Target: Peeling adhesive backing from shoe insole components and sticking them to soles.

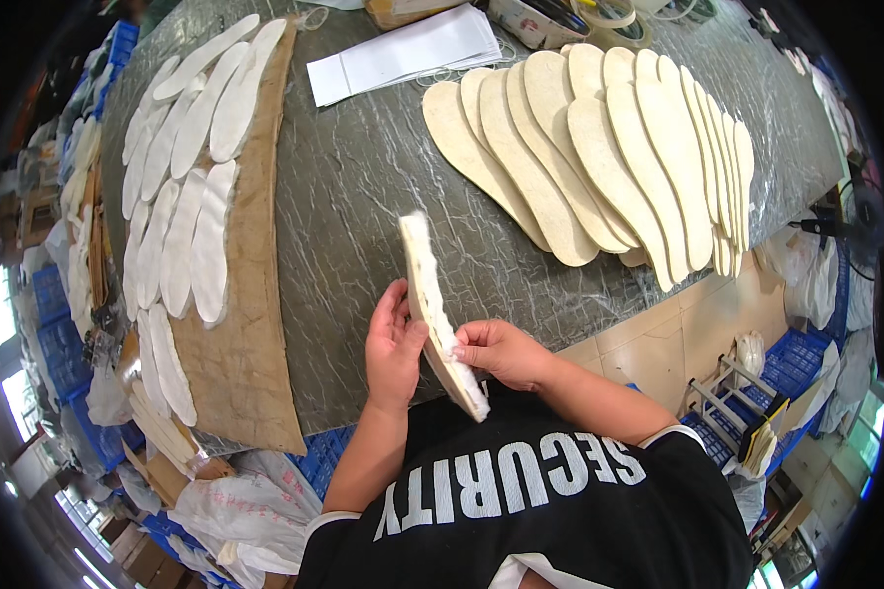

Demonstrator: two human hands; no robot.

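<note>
An insole (424, 294) stands on edge in front of my body, with a beige layer on its left side and a white fluffy layer on its right. My left hand (394, 353) closes on it from the left, thumb against the beige side. At the lower half, my right hand (501, 351) pinches the white fluffy edge between thumb and fingers. Beyond, to the right, a fanned-out stack of beige insoles (599, 147) lies on the dark table (354, 196).
At the left, white fluffy insole pieces (182, 216) overlap in rows on a brown board (250, 324). White paper sheets (408, 54) lie at the back, beside a box (540, 22) of small items and tape rolls (609, 12). Blue crates (796, 363) stand lower right.
</note>
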